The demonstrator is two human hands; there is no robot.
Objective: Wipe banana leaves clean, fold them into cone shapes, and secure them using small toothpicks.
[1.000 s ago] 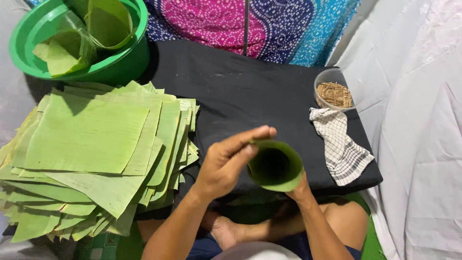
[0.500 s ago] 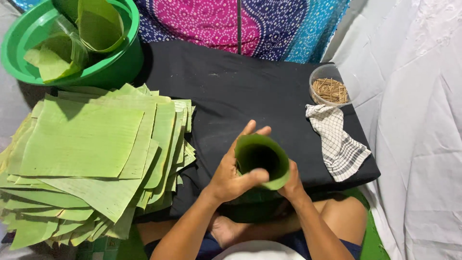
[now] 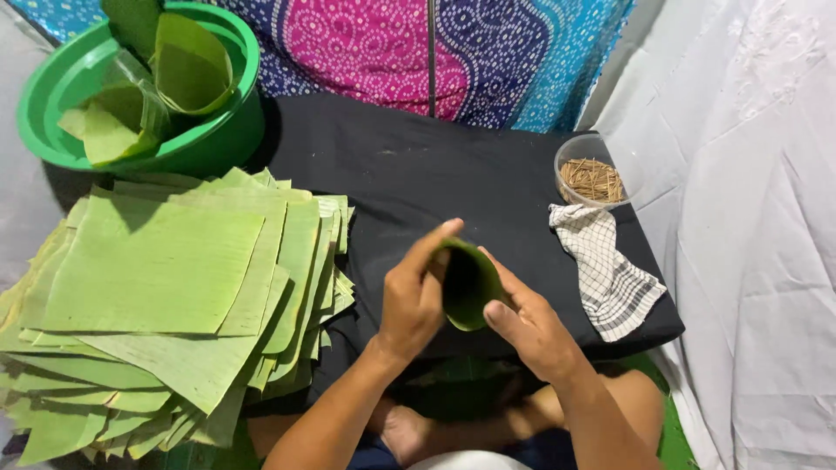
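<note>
Leaf cone (image 3: 468, 283), dark green and rolled from a banana leaf, held low over the near edge of the black cloth (image 3: 418, 165), between both hands. Head view, the only one: left hand (image 3: 414, 300) wrapped around the cone's left side, thumb tip up at the rim, fingers curled against the wall; right hand (image 3: 531, 326) cupped under and along the right side, thumb pressed near the lower edge. Both hands closed on the cone, neither released. No pin or stick visible through the overlap, though the seam itself hidden behind the fingers, so hard to tell whether fastened. Likely risk: loosening either grip and letting the springy leaf unroll back flat. Also possible: squeezing too hard at the fold and splitting the leaf along its grain. Stack of flat leaf squares (image 3: 165, 287) just to the left, fanned and overhanging its support, close to the left forearm; an elbow swing could nudge the top sheets off. Clear bowl of thin brown sticks (image 3: 592, 174) at the far right of the cloth, well apart from the hands, near the edge, with a checked rag (image 3: 605, 270) just beside it; a one-handed reach there would leave the cone held by one hand only. Green basin (image 3: 209, 139) with finished cones at far left, well apart.
</note>
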